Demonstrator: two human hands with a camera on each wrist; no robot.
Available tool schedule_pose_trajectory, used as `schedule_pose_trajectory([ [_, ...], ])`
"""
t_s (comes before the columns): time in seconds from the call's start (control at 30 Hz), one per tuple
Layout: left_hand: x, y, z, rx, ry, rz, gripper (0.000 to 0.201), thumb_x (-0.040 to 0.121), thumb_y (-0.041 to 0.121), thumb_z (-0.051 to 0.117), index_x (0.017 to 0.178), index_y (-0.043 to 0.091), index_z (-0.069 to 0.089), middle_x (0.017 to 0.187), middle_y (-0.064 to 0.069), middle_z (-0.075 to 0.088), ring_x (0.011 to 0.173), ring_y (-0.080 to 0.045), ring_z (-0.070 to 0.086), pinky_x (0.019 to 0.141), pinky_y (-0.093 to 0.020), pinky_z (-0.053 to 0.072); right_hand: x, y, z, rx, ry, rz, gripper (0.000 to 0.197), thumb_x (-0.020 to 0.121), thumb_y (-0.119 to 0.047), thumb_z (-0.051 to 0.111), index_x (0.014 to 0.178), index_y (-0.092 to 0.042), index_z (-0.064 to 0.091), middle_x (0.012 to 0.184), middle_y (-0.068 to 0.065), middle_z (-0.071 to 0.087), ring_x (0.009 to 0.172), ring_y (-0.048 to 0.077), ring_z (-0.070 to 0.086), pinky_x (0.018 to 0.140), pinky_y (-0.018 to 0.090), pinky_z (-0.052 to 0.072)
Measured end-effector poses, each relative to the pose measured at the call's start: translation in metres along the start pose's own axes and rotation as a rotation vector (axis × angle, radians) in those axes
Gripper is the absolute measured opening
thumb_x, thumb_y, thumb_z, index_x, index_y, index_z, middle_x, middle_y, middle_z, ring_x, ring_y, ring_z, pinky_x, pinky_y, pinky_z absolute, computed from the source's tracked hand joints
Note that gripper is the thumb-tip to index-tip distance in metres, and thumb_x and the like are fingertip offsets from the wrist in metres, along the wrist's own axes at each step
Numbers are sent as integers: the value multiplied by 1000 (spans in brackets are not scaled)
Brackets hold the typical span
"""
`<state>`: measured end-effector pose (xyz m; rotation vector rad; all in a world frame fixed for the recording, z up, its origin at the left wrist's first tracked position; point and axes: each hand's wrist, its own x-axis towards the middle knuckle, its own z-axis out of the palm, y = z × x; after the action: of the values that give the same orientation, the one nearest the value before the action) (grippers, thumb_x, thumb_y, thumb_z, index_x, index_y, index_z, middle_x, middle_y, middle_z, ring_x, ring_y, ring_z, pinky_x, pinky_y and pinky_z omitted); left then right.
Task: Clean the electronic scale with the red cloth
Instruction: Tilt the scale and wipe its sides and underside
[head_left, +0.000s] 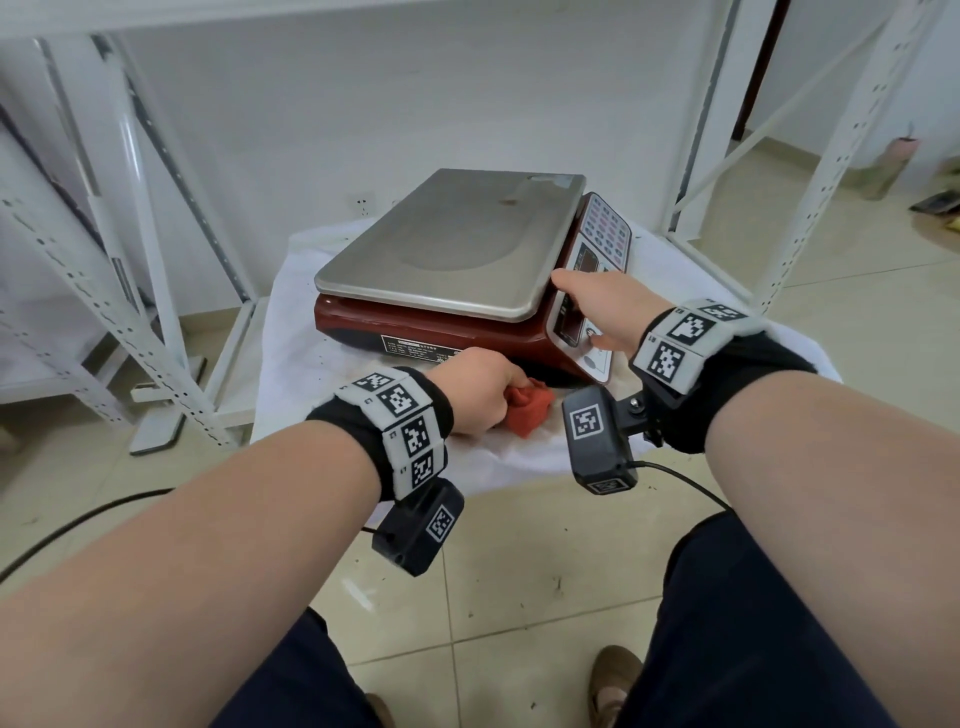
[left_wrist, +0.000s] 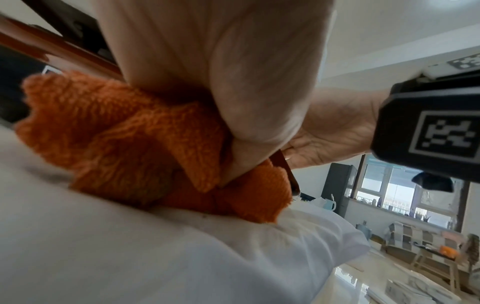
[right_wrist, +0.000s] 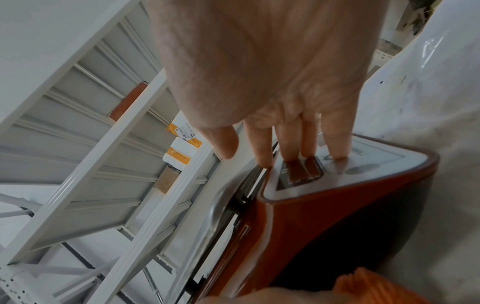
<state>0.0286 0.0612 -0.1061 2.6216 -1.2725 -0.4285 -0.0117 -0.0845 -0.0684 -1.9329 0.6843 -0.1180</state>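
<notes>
The electronic scale (head_left: 457, 260) has a steel weighing pan, a dark red body (right_wrist: 298, 230) and a keypad panel on its right side. It stands on a white-covered table (head_left: 291, 332). My left hand (head_left: 478, 395) grips the bunched red cloth (head_left: 527, 408) (left_wrist: 124, 144) on the white cover, right against the near side of the scale body. My right hand (head_left: 597, 312) lies on the sloped display panel, its straight fingers (right_wrist: 335, 142) pressing on the panel face.
White perforated metal shelving frames (head_left: 156, 291) stand left and right of the table (head_left: 831, 171). A black cable (head_left: 78, 525) runs across the tiled floor at the left. My knees and a brown shoe (head_left: 613, 680) are below.
</notes>
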Motion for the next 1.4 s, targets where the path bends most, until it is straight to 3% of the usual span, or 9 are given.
schedule_pose_trajectory([
  [0.13,-13,3,-6,-8,-78,-52,43,86,0,45,117,22,66,107,2,67,92,-14,57,75,-18,40,-7,-3,1,-76,-37,-25,45,96,-31,41,128,0,51,113,15,58,107,32,58,92,38,50],
  [0.23,-24,5,-9,-4,-157,-76,42,87,0,45,115,23,66,101,1,67,89,-15,58,75,-22,46,-13,-5,5,-179,-37,-49,36,98,-21,32,120,-2,53,82,9,50,69,22,53,59,24,41],
  [0.47,-57,8,-16,-203,-401,-259,29,86,-2,48,95,17,69,57,11,64,47,-2,58,40,-14,42,-30,-8,5,-291,-3,-69,31,97,-17,36,113,1,55,100,15,58,94,29,54,87,35,44],
  [0.53,-67,8,-18,-318,-434,-291,24,87,-1,52,100,13,68,61,8,66,52,-3,61,48,-18,51,-31,-8,5,-275,74,-106,18,95,-14,42,98,-4,56,92,10,58,89,29,51,81,33,42],
  [0.63,-75,2,-28,-316,-282,-223,31,85,2,56,103,24,67,84,6,65,76,-9,62,67,-24,54,-35,-7,6,-283,208,-185,30,90,-22,46,61,-16,49,71,4,51,79,24,49,74,31,42],
  [0.83,-86,-13,-42,-800,61,-163,37,79,-14,48,82,18,66,76,-1,64,71,-13,60,63,-20,49,-46,-15,13,-47,228,-316,23,80,-16,50,61,-20,63,73,3,67,72,25,61,78,42,53],
  [0.93,-88,-18,-41,-1146,179,-184,38,80,-16,41,86,13,65,69,-3,65,61,-13,63,58,-19,52,-52,-22,17,80,67,-268,20,86,-8,51,73,-15,65,75,8,68,61,21,62,60,27,55],
  [1.17,-92,-28,-36,-1511,236,-304,26,85,1,39,92,11,62,83,-14,58,69,-24,57,66,-30,54,-67,-26,33,230,-382,-26,29,90,-3,38,110,-6,59,88,12,57,70,22,58,70,34,52],
  [1.4,-96,-40,-33,-1586,198,-391,19,90,15,39,91,6,56,73,-14,63,54,-29,63,46,-34,52,-67,-25,37,257,-431,-84,13,88,-1,49,96,-9,55,79,10,59,69,22,62,75,32,53],
])
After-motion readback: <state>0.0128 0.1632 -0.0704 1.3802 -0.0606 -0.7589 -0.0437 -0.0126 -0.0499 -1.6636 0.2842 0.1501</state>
